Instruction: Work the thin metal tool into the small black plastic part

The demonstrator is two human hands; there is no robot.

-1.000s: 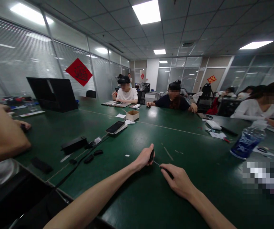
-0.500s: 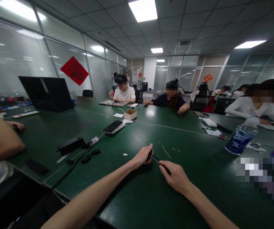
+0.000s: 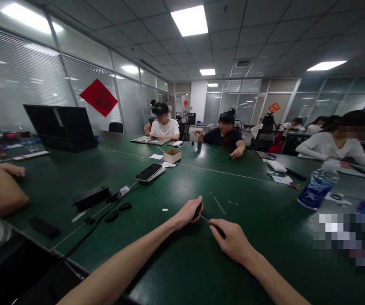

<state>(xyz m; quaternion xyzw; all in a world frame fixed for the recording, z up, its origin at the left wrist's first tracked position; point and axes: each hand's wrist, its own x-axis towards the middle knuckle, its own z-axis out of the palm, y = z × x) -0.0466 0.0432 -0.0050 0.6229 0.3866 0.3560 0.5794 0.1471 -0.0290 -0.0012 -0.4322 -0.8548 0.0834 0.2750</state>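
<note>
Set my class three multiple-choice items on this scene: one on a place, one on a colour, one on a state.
1. Where is the phone? A on a white pad; B in the cardboard box; C in a hand.
2. What colour is the diamond sign? A blue; B red; C yellow.
3. The left hand and right hand: A both lie open; B both hold the phone; C each grip a dark piece.

Answers: 1 A, it rests on the pad. 2 B, the sign shows red. 3 C, both hands close on dark pieces.
</note>
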